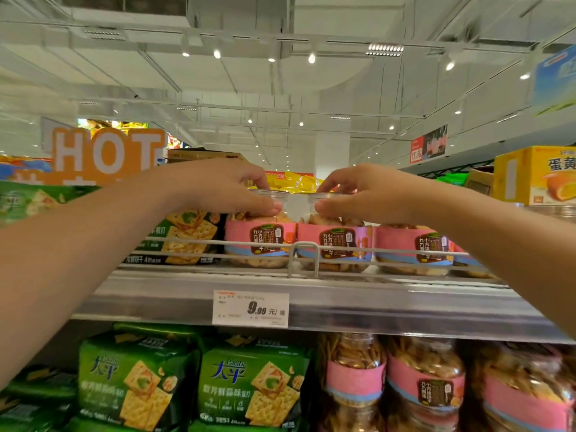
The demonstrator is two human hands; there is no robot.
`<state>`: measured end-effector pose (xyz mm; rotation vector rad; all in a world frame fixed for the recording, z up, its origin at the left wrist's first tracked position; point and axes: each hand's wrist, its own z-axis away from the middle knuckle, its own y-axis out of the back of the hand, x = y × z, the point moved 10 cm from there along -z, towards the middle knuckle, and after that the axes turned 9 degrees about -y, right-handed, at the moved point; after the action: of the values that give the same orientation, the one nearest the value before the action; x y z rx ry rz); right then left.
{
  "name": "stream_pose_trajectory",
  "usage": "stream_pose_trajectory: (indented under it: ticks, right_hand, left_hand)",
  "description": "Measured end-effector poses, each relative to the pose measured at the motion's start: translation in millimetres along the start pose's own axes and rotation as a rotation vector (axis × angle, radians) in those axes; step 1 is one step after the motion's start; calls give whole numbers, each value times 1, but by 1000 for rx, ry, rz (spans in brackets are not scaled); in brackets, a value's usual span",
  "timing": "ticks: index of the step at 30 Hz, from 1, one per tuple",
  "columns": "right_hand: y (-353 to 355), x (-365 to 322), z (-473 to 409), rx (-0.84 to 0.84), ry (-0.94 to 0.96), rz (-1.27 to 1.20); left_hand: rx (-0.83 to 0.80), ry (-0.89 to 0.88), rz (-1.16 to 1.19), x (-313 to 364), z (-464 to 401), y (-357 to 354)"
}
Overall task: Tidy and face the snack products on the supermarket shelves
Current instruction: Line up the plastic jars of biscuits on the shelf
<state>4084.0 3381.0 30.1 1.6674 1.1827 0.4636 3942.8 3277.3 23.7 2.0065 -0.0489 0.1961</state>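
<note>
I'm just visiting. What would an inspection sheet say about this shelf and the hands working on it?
Surface: top shelf with wire rail and price tag.
Job's things: pink-banded snack jars; left jar, middle jar, third jar.
Clutter: green cracker packs below.
Grip: left hand holds left jar's lid; right hand holds middle jar's lid.
Cables: nothing seen.
Surroundings: HOT sign, yellow box.

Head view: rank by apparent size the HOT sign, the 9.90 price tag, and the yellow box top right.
1. HOT sign, largest.
2. Yellow box, somewhat smaller, but cut off by the frame edge, so unsure.
3. Price tag, clearly smallest, though nearest the camera.
</note>
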Motion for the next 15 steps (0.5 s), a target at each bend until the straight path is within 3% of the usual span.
stream_pose_trajectory:
  ticks: [6,12,15]
  right_hand:
    - [10,-14,8,61,43,-27]
    - [91,-27,9,396,100,-276]
    - [132,-11,23,473,91,-328]
  left_hand:
    - [152,-29,104,4,-2,8]
    - [553,-133,461,25,7,73]
    - [666,-201,594,48,-3,85]
